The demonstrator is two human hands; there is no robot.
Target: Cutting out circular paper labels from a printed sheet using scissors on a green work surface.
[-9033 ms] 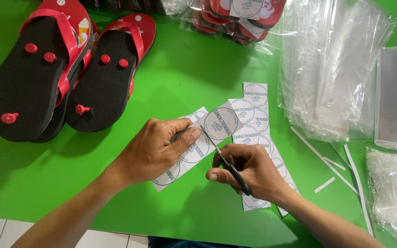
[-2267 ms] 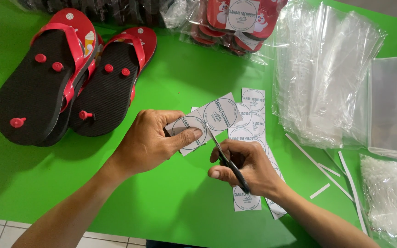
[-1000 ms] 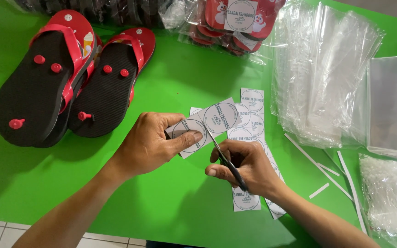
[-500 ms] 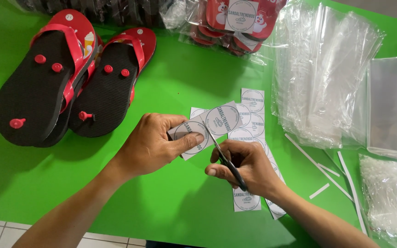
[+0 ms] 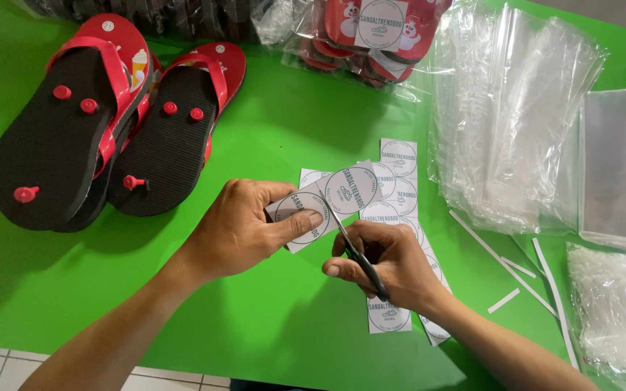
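A strip of white paper labels printed with grey circles sits at the centre of the green counter, pinched in the grip of the left hand, thumb pressed flat on one label. From four o'clock of it the right hand clenches a pair of black-handled scissors, blades slightly parted and set into the paper between two circles. Compared with nine seconds ago the long run of labels trailing under the hands is gone from the left hand's hold; what it grasps now is a short piece of two or three labels, and over the last second the blades have crept only a little along the cut, which suggests the strip is being divided label by label. Loose label sheets lie just beyond, at two o'clock. Thin white offcuts lie at four o'clock. A pile of clear plastic bags lies at two o'clock, bagged red sandals at twelve, and two unbagged red-and-black sandals, soles up, at ten o'clock.
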